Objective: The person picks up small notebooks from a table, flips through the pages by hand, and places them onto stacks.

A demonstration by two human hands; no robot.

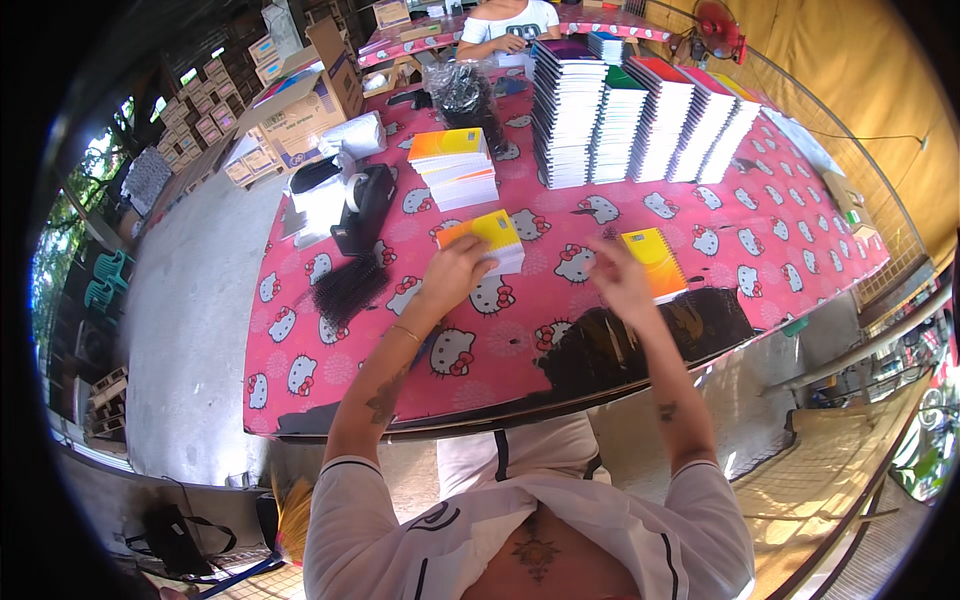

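Note:
My left hand [462,268] closes over the left edge of a low stack of yellow-and-orange notebooks [505,240] near the middle of the table. To the right, my right hand [620,278] hovers with its fingers apart and slightly blurred, and nothing shows in it. Close beside it lies a yellow-and-orange spiral notebook [660,262], its dark coil along the right edge. Behind my left hand stands a taller, uneven stack of similar notebooks [452,170]. A bundle of thin black binding coils [350,288] rests left of my left forearm.
Tall piles of spiral notebooks [570,125] line the table's far right. At the left are a black device [364,210] and an open carton [300,115]. A plastic bag of black coils [465,95] stands behind. Another person [508,30] works at a far table.

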